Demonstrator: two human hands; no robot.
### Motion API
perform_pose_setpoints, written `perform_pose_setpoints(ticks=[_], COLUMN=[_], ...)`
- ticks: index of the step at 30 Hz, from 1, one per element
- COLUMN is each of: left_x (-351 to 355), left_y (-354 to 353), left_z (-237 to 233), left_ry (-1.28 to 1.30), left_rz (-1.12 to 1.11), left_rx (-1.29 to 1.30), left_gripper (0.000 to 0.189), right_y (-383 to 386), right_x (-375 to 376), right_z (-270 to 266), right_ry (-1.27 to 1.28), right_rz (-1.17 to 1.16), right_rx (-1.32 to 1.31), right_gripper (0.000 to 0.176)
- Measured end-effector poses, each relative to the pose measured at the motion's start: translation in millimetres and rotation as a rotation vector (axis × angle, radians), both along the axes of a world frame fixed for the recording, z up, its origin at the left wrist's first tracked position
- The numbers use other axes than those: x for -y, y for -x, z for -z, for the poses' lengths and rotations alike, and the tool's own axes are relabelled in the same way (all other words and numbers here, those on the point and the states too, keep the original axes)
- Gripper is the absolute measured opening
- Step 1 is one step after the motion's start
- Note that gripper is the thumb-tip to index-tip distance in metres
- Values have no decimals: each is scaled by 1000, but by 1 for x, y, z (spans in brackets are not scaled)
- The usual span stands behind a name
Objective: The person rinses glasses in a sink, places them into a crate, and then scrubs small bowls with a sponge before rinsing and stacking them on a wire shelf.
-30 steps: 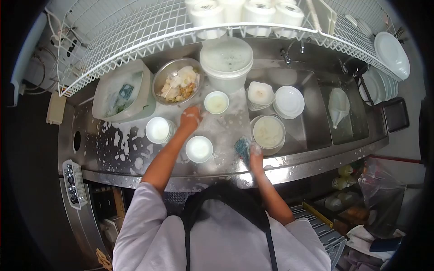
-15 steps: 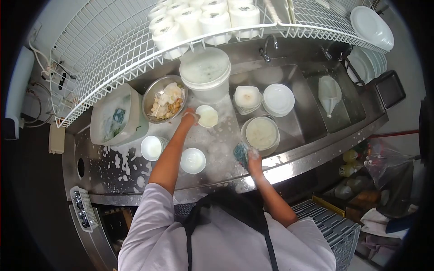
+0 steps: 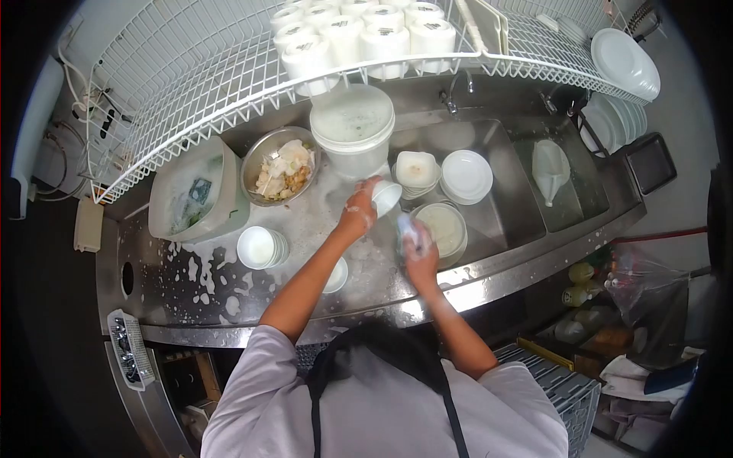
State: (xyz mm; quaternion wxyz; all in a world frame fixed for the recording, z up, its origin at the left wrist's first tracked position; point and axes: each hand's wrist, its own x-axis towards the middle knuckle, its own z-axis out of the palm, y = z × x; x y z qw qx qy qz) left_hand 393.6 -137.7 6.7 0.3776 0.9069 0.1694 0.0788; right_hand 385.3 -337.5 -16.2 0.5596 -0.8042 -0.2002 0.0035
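Note:
My left hand [image 3: 362, 204] grips a small white bowl [image 3: 387, 198], tilted toward the right. My right hand [image 3: 420, 254] is closed around a sponge [image 3: 408, 229], blurred by motion, just below and right of that bowl. Beside the right hand, a stack of round dishes [image 3: 446, 229] stands at the sink's near left corner. Another white bowl [image 3: 337, 278] sits on the wet steel counter, partly hidden by my left forearm. Further left is a stack of white bowls [image 3: 259, 248].
Behind the hands stand a white bucket [image 3: 353, 145], a metal bowl [image 3: 250, 177] of food scraps and a plastic tub [image 3: 229, 191] of soapy water. The sink [image 3: 508, 206] holds white plates [image 3: 466, 175] and square dishes [image 3: 417, 169]. A wire rack [image 3: 229, 107] with cups overhangs the back.
My left hand has moved right with the bowl, which is now tilted. The sponge hand has risen slightly, bringing the two hands closer. The view has shifted a little.

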Motion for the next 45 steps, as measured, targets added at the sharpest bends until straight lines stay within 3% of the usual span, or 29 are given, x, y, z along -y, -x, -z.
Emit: perform_pose_setpoints(ticks=[1,5,6,7,9,11,14,17,20,21,23,26,29,32,35,36,38,39,41,42,44,45], left_x=[0,-2,-4,0,8,-7,-23,-26,-27,-28,-24,-14,-28,-51,-61,-56,-60,-61,-65,-66,-54,-48], left_y=[2,20,31,42,63,82,103,113,118,121,134,150,150,156,142,165,167,167,173,175,173,169], left_z=[3,16,13,-7,-37,-38,-31,-46,-28,-19,-25,-24,-21,-16,50,4,0,0,3,5,-12,-19], left_ry=[149,849,813,964,1275,1262,1172,1120,1229,1281,1315,1417,1638,1536,1249,1230,1031,932,942,939,926,916], left_rz=[0,24,57,-25,-194,-110,-146,-278,-518,-612,-566,-476,-308,-432,-661,-679,-800,-854,-529,-370,-402,-413], left_rx=[38,102,16,-44,-165,-126,-31,102,195,214,227,268,453,353,411,309,180,112,201,244,263,271], left_gripper=[71,78,82,82,83,74,67,63,59,58,55,47,48,45,54,60,56,54,48,45,37,34], right_y=[-7,-36,-45,-50,-39,-33,-38,-7,21,21,28,24,38,57,48,44,34,31,28,29,35,34], right_x=[-8,-33,-37,-45,-59,-72,-86,-102,-126,-129,-129,-137,-144,-147,-137,-133,-130,-129,-130,-136,-152,-160], right_z=[-10,-19,-23,-36,-48,-50,-49,-68,-43,-54,-77,-74,-78,-79,-107,-114,-126,-127,-128,-121,-96,-87], right_ry=[22,340,408,476,347,255,332,676,592,660,793,580,418,155,449,420,351,295,185,13,-313,-343], right_rz=[15,-274,-319,-370,-491,-623,-824,-580,-544,-606,-729,-522,-579,-745,-1064,-1087,-1109,-1034,-893,-897,-856,-823], right_rx=[127,631,700,770,786,716,1070,833,464,509,578,870,646,555,816,928,1157,1117,1031,782,266,-36], right_gripper=[39,31,28,26,27,27,35,38,39,38,36,32,31,35,34,34,34,31,28,28,30,31])
